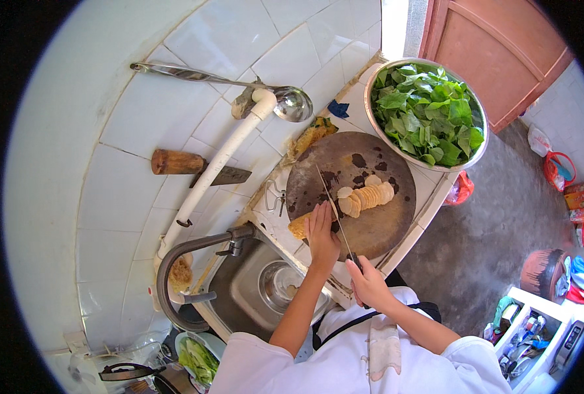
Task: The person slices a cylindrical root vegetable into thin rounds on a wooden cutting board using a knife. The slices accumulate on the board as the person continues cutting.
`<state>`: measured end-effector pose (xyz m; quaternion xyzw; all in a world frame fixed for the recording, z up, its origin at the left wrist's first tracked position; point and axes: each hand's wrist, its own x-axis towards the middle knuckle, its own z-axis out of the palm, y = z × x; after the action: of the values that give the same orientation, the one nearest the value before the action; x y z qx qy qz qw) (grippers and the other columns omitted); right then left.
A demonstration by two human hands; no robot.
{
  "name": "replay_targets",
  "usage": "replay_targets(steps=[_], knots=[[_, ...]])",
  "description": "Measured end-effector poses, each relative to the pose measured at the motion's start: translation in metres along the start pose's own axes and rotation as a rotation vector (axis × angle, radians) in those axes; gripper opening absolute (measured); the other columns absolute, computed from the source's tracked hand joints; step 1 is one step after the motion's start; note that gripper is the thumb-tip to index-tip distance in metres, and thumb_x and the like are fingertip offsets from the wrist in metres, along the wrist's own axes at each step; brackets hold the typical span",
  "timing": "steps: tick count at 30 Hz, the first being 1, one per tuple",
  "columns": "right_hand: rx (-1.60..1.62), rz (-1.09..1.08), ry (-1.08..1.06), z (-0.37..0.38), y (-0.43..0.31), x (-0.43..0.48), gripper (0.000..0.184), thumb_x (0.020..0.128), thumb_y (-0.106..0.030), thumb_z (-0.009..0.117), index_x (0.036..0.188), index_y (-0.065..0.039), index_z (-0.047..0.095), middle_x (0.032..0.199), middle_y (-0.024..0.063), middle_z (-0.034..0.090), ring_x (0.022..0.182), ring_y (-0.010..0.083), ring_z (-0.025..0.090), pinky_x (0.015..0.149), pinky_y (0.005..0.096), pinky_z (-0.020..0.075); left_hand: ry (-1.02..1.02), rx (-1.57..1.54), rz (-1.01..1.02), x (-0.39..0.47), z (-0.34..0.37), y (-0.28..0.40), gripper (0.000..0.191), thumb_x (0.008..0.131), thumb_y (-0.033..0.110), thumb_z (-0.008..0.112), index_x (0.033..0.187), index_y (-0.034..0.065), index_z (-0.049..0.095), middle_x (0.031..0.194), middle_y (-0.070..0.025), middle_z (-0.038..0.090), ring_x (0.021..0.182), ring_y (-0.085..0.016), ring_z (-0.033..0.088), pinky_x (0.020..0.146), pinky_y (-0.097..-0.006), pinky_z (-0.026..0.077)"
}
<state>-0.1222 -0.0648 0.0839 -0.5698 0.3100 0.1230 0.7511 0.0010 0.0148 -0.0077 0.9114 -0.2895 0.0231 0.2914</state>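
My right hand (366, 284) is closed round the dark handle of a kitchen knife (332, 202), its blade lying across a round wooden chopping board (371, 241). Beside the blade, my left hand (322, 230) presses with its fingers on a piece of pale, rough-skinned food (299, 227) at the board's left edge; the fingers partly hide it. On the other side of the knife, a row of thin pale slices (368, 197) overlaps on the board. Dark wet spots mark the wood around them.
A metal basin of green leaves (427, 115) stands beyond the board. The steel sink (242, 290) and its curved faucet (166, 276) are at left. A ladle (292, 104), a wooden-handled cleaver (178, 162) and a white pipe (213, 172) are along the tiled wall.
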Motion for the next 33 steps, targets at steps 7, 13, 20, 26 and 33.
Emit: replay_targets(steps=[7, 13, 20, 26, 33], knots=[[0.006, 0.050, -0.045, -0.005, 0.000, -0.011, 0.032, 0.092, -0.034, 0.044, 0.087, -0.003, 0.041, 0.053, 0.0035, 0.044, 0.035, 0.0126, 0.041, 0.033, 0.0287, 0.0333, 0.016, 0.011, 0.021, -0.001, 0.003, -0.004, 0.070, 0.063, -0.009, 0.046, 0.131, 0.0050, 0.037, 0.135, -0.0076, 0.038, 0.128, -0.026, 0.030, 0.105, -0.0447, 0.016], [0.004, 0.079, -0.049, -0.008, -0.001, -0.012, 0.032, 0.092, -0.034, 0.044, 0.084, -0.004, 0.039, 0.054, 0.0033, 0.044, 0.035, 0.0125, 0.041, 0.033, 0.0283, 0.0332, -0.024, 0.027, -0.011, 0.000, -0.001, 0.000, 0.070, 0.064, -0.010, 0.046, 0.131, 0.0058, 0.037, 0.136, -0.0066, 0.037, 0.129, -0.026, 0.029, 0.105, -0.0447, 0.015], [-0.008, 0.037, -0.014, -0.006, 0.000, 0.005, 0.031, 0.092, -0.034, 0.044, 0.085, -0.004, 0.041, 0.053, 0.0026, 0.044, 0.035, 0.0121, 0.041, 0.033, 0.0281, 0.0331, 0.010, 0.003, -0.011, -0.002, 0.004, 0.000, 0.070, 0.063, -0.010, 0.045, 0.131, 0.0057, 0.037, 0.136, -0.0064, 0.038, 0.129, -0.025, 0.028, 0.105, -0.0439, 0.015], [-0.013, 0.068, -0.051, -0.009, 0.005, -0.008, 0.031, 0.092, -0.034, 0.044, 0.084, -0.003, 0.041, 0.051, 0.0028, 0.043, 0.035, 0.0129, 0.041, 0.033, 0.0290, 0.0338, 0.013, 0.002, -0.029, 0.000, 0.003, 0.000, 0.071, 0.062, -0.010, 0.046, 0.130, 0.0053, 0.038, 0.135, -0.0069, 0.038, 0.129, -0.025, 0.029, 0.106, -0.0439, 0.015], [-0.056, 0.040, -0.007, -0.007, 0.006, 0.005, 0.031, 0.092, -0.033, 0.044, 0.087, -0.003, 0.042, 0.052, 0.0037, 0.044, 0.036, 0.0135, 0.044, 0.034, 0.0295, 0.0350, -0.015, 0.018, -0.027, 0.001, 0.000, 0.001, 0.071, 0.062, -0.011, 0.046, 0.130, 0.0052, 0.038, 0.135, -0.0071, 0.038, 0.129, -0.025, 0.029, 0.106, -0.0434, 0.015]])
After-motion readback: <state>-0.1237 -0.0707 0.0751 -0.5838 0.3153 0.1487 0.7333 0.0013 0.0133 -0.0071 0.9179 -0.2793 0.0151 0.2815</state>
